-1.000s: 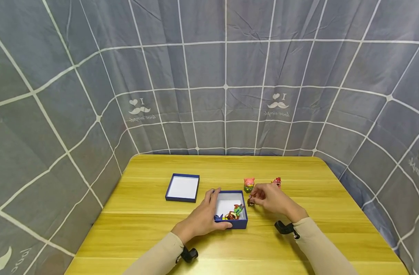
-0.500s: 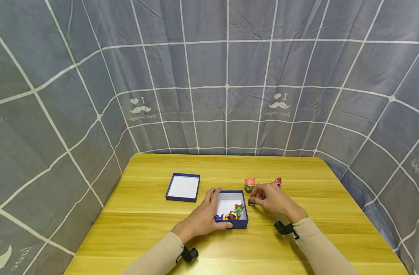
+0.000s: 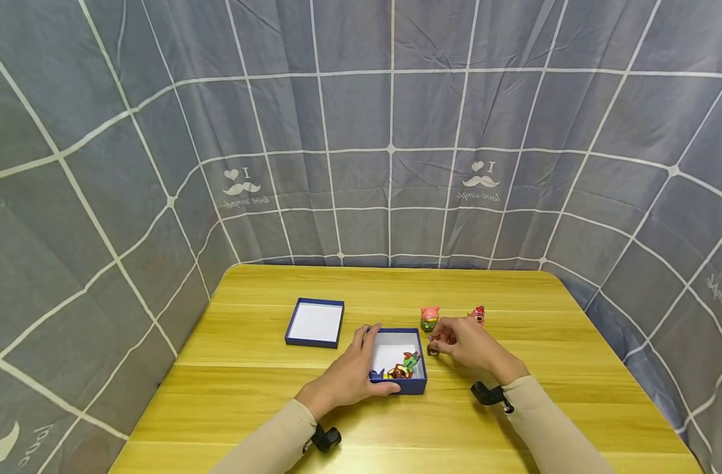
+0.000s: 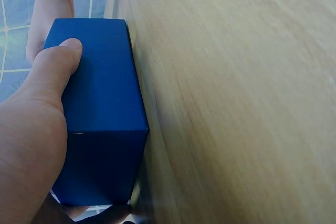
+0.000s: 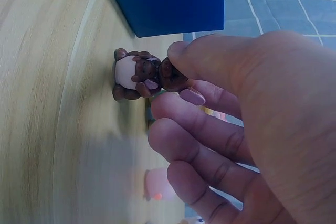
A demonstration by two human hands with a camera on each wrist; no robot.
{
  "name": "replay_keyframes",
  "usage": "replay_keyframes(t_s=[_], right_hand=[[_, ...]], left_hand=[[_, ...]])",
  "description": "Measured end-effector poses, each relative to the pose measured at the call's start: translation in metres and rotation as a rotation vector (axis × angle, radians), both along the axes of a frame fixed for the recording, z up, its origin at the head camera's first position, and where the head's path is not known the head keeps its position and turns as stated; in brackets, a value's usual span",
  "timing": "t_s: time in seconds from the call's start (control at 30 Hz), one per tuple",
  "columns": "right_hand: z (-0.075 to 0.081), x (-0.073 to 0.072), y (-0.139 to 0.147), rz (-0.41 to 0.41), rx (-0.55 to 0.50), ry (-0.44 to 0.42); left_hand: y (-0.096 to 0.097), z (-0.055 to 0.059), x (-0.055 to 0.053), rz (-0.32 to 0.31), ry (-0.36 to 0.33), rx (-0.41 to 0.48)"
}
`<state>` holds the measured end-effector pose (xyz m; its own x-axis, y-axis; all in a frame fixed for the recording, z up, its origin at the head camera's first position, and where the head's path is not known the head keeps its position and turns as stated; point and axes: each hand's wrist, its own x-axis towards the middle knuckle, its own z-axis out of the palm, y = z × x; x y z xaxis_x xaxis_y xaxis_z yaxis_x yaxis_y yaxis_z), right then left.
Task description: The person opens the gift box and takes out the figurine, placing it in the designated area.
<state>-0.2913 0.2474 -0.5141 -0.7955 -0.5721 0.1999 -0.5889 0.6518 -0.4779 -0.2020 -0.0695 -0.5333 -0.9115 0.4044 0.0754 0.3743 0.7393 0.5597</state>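
Note:
An open blue box [image 3: 413, 388] with a white inside stands on the table, and my left hand [image 3: 346, 378] holds it from the left. The thumb lies on its near wall, the other fingers along the left and far side. Several small colourful figurines [image 3: 406, 366] lie inside, near the front. Just right of the box, my right hand [image 3: 472, 343] pinches a brown figurine [image 5: 149, 74] by the head between thumb and forefinger. In the right wrist view this figurine has a pale lower body and pinkish ears; its feet are close to the tabletop.
The box's blue lid [image 3: 315, 322] lies at the left, white inside up. Behind my right hand stand a pink-topped figurine [image 3: 429, 318] and a red-and-pink figurine [image 3: 479, 315], the second partly hidden. A grey checked curtain [image 3: 361, 178] surrounds the wooden table [image 3: 266, 395].

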Motion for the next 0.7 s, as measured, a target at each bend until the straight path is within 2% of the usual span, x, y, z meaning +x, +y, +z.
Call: replay_keyframes(t_s=[0.7], right_hand=[[0.0047,0.0063,0.0032,-0.010,-0.005,-0.014]], left_hand=[[0.0005,0.0013,0.0014,-0.002,0.008,0.009]])
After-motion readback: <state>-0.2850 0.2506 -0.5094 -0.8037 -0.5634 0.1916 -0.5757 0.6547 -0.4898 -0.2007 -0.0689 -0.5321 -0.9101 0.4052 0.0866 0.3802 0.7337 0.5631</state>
